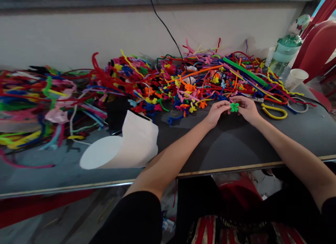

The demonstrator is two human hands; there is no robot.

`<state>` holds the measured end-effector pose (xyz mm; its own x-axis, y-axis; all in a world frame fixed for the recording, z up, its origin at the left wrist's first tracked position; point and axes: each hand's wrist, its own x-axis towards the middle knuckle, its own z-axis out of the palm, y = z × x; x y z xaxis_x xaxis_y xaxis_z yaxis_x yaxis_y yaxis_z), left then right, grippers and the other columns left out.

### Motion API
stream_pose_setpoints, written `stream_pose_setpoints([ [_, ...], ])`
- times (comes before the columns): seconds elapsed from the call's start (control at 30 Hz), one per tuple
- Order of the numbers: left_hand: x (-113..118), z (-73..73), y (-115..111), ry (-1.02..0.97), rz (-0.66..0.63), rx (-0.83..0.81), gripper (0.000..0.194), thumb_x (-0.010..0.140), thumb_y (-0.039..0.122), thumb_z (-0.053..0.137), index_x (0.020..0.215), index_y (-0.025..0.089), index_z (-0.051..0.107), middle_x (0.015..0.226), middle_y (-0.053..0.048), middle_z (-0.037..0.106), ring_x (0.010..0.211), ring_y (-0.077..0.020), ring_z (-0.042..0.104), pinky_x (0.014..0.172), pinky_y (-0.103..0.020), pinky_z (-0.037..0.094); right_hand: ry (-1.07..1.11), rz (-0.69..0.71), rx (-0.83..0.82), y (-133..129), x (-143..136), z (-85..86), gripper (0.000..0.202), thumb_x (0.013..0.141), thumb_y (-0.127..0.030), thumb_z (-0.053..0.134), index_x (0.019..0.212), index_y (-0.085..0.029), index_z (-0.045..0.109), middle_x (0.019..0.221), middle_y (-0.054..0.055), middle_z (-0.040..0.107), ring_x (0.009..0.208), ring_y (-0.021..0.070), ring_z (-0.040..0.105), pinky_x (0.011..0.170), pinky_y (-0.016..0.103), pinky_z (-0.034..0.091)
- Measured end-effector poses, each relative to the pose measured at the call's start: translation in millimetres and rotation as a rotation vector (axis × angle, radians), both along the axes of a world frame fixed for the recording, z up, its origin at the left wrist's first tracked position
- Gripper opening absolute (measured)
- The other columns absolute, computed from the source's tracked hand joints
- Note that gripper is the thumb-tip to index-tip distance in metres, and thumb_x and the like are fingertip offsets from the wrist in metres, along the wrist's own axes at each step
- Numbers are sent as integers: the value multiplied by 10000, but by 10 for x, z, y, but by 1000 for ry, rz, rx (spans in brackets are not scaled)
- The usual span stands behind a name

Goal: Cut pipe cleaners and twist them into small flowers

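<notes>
A small green flower (234, 107) of fuzzy pipe cleaner is held between my two hands, above the dark table (207, 146). My left hand (218, 112) pinches its left side with thumb and fingers. From the right, my right hand (246, 109) has its fingers closed on the flower's other side and upper edge. Just behind the hands lies a heap of coloured pipe cleaners and small flowers (189, 87). To the right of my right hand is a yellow loop (274, 112) of pipe cleaner.
A curled white sheet (139, 142) lies left of my arms near the front edge. More pipe cleaners (23, 107) spread at far left. A paper cup (296, 78) and a green bottle (286, 49) stand at the right, by red chairs (319, 48). A black cable (168, 29) hangs behind.
</notes>
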<state>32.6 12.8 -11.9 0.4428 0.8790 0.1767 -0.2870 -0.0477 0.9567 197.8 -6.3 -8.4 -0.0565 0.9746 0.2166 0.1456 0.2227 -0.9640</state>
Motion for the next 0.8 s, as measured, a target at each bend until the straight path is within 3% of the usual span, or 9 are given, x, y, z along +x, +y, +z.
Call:
stream_pose_setpoints([
  [0.2, -7, 6, 21, -81, 23, -133, 143, 717, 285, 618, 658, 166, 567, 570, 18, 568, 537, -97, 517, 544, -221, 360, -195, -1, 177, -40, 8, 7, 286, 765, -449, 705, 889, -194, 740, 825, 45, 696, 671, 132, 582, 555, 251, 430],
  [0.4, -1, 9, 17, -61, 16, -126, 187, 782, 286, 606, 649, 160, 570, 592, 7, 572, 554, -99, 524, 556, -227, 390, -305, -102, 293, -70, 25, 62, 294, 774, -470, 697, 745, -178, 691, 709, 28, 639, 610, 118, 536, 554, 258, 414],
  [0.57, -3, -25, 35, -79, 27, -114, 250, 789, 372, 659, 677, 164, 576, 617, 12, 578, 558, -93, 533, 540, -217, 401, -361, -89, 338, -132, -19, 145, 263, 791, -445, 670, 723, -192, 650, 721, 29, 611, 621, 124, 522, 575, 268, 434],
  [0.7, 2, -39, 31, -55, 52, -29, 325, 681, 424, 796, 745, 177, 595, 636, 43, 564, 581, -71, 521, 564, -202, 408, -419, -88, 347, -157, -21, 195, 236, 799, -432, 659, 721, -210, 659, 747, 41, 615, 623, 139, 515, 599, 295, 445],
  [0.8, 12, -38, 11, -46, 54, 24, 410, 580, 381, 874, 818, 176, 609, 725, 42, 593, 676, -79, 558, 678, -224, 464, -445, -121, 389, -136, 6, 177, 170, 800, -373, 642, 751, -216, 683, 780, 47, 638, 637, 152, 530, 626, 313, 460],
])
